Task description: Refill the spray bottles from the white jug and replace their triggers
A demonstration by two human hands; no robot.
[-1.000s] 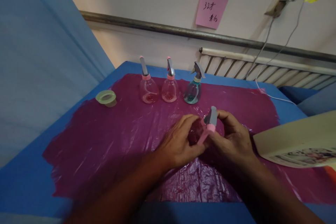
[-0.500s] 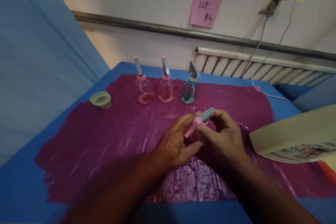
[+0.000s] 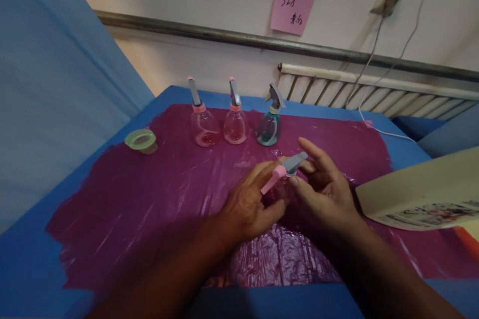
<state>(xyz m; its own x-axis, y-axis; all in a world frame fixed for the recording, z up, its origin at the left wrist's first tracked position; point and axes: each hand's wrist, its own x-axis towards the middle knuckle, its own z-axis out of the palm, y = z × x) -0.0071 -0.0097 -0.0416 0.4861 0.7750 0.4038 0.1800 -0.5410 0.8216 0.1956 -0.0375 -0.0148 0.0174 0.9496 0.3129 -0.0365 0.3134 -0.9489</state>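
Observation:
A spray bottle [image 3: 281,190] with a pink and grey trigger head stands between my two hands. My left hand [image 3: 250,204] is wrapped round its body from the left, and the fingers hide much of it. At the right side of the head, my right hand [image 3: 327,184] has its fingers apart, with the index finger raised. Its thumb tip is close to the collar; I cannot tell whether it touches. Behind them stand two pink-collared spray bottles [image 3: 205,129] [image 3: 235,127] and a teal spray bottle [image 3: 268,128], each with some liquid low inside.
A pale green funnel-like cup [image 3: 140,139] sits at the left on the purple plastic sheet [image 3: 149,209], which covers a blue table [image 3: 30,264]. A large cream container [image 3: 422,189] lies at the right. A white cable [image 3: 389,135] trails over the back right corner.
My right hand's fingers have spread away from the spray head, the index finger lifting. My left hand keeps its hold on the bottle. The view has shifted slightly.

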